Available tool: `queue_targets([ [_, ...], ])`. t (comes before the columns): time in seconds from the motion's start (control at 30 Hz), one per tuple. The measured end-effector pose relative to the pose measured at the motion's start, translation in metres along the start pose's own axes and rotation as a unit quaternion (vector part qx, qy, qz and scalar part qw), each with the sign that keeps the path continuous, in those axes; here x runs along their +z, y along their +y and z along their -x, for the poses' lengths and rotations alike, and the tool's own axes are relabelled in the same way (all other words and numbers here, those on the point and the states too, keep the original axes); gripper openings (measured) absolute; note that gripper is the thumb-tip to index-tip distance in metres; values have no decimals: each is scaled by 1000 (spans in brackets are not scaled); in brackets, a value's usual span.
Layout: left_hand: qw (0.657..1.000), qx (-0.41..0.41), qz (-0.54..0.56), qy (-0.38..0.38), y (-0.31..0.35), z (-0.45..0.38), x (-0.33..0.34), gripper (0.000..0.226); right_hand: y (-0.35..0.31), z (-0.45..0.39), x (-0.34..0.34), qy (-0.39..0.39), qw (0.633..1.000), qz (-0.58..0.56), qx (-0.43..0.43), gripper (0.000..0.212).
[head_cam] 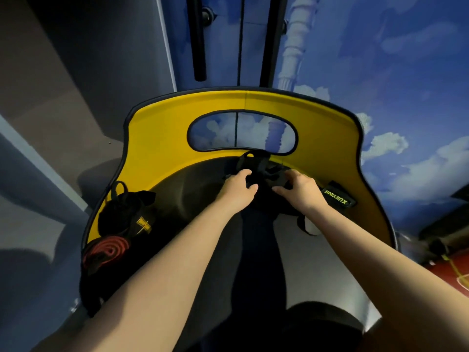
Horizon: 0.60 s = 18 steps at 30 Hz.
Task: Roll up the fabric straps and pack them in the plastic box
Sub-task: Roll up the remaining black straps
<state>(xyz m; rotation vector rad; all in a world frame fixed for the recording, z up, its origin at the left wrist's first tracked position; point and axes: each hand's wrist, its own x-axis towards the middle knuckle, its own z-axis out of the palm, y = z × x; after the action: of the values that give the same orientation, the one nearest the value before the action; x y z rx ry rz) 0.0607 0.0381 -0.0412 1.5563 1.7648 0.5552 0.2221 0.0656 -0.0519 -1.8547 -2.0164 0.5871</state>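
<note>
Both hands meet over a black fabric strap [256, 165] at the far edge of the yellow-walled tray [162, 138]. Left hand [238, 185] and right hand [298, 186] curl their fingers around the webbing, apparently to start a roll. A red coiled strap [106, 251] lies at left. No plastic box is identifiable.

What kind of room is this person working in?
Probably a gym or play space, though I can't be sure: a sky-and-cloud mural covers the wall, a red court-like floor shows at right, and rolled fitness straps lie in a yellow-walled seat.
</note>
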Motion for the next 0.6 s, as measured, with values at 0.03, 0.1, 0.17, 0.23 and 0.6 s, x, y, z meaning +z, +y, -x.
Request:
queue_targets([
  [0.03, 1000, -4, 2, 14, 5, -10, 6, 50, 2, -5, 2, 8, 1000, -7, 3, 57],
  [0.1, 999, -5, -16, 44, 13, -29, 17, 52, 3, -14, 5, 23, 999, -32, -3, 60],
  [0.17, 997, -11, -47, 60, 17, -45, 25, 57, 2, -22, 8, 35, 997, -67, -14, 57],
  [0.23, 994, -17, -92, 56, 16, -57, 30, 60, 1, -26, 10, 50, 993, -105, -29, 48],
  [0.6, 986, -46, 29, 158, -12, -55, 22, 47, -4, -14, 17, 74, 984, -153, -54, 28],
])
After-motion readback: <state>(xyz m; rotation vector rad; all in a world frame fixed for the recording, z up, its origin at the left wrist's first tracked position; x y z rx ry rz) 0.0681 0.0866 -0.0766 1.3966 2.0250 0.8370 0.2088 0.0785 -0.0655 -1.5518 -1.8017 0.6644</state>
